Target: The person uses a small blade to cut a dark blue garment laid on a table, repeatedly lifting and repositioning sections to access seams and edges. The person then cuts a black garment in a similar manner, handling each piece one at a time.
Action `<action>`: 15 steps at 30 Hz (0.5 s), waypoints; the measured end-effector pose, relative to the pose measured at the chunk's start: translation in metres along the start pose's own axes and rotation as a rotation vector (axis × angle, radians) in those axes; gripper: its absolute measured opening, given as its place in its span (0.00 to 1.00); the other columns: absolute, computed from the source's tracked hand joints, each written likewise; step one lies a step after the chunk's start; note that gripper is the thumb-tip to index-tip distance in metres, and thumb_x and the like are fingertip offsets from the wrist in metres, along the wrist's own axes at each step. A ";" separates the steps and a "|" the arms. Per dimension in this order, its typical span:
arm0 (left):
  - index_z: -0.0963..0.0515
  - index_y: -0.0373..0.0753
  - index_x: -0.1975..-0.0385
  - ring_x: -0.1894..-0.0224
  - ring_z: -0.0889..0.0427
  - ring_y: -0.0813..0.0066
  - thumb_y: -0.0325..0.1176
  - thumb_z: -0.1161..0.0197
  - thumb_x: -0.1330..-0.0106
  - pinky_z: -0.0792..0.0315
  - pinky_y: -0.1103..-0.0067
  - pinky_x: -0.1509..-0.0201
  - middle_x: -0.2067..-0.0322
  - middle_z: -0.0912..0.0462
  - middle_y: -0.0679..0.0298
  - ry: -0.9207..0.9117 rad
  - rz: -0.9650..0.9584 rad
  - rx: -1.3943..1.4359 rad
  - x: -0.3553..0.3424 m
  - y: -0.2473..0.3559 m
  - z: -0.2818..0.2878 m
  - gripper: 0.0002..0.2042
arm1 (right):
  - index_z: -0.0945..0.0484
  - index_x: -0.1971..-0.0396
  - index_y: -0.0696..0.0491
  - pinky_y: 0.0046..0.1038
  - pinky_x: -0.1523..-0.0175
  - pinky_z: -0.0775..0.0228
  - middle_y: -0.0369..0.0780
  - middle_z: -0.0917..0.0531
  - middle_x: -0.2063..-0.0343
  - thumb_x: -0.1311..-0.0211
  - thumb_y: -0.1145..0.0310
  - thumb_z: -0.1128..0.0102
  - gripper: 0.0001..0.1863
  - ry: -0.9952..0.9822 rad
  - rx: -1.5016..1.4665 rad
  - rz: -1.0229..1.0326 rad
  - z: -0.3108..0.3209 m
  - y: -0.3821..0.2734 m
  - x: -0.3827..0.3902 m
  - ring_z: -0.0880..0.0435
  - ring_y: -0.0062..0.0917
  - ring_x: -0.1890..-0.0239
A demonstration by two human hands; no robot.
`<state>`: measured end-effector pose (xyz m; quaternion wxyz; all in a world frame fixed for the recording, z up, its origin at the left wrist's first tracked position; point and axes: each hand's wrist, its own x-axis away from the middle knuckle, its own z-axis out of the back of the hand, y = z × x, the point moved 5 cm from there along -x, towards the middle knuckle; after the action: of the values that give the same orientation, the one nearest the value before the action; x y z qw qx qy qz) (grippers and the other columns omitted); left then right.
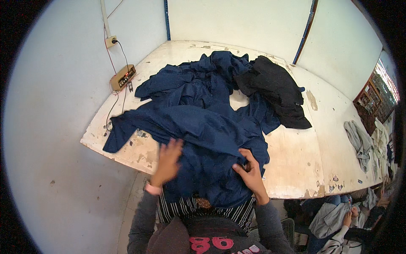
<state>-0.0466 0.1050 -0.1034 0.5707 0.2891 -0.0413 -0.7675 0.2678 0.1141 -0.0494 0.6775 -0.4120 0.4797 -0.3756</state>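
A large navy blue garment [198, 131] lies rumpled over the table's near edge and hangs toward my lap. My left hand [167, 163], a little blurred, has its fingers spread on or just above the left part of the cloth. My right hand [251, 173] grips the fabric on the right, thumb and fingers curled at a fold. Behind the garment lies more bunched navy cloth [190, 72], with a black garment [275, 89] at its right.
The worn white table [296, 169] backs onto pale walls. A small tan device [123, 77] with cables stands at its left edge below a socket [111, 42]. Grey clothes [357, 144] lie at the right. Another person's hands [350, 216] hold grey fabric at lower right.
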 end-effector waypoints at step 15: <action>0.39 0.42 0.27 0.37 0.22 0.56 0.42 0.44 0.22 0.33 0.67 0.31 0.34 0.28 0.50 -1.230 -0.369 1.184 0.064 0.200 -0.007 0.27 | 0.22 0.42 0.51 0.43 0.49 0.21 0.48 0.14 0.54 0.62 0.61 0.25 0.39 -0.333 1.278 -0.625 0.128 -0.064 0.128 0.14 0.47 0.55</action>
<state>0.1158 -0.0201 -0.0561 0.0699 0.0746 -0.6865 -0.7199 0.4160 -0.0010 -0.0088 0.7107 -0.1054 -0.0825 -0.6906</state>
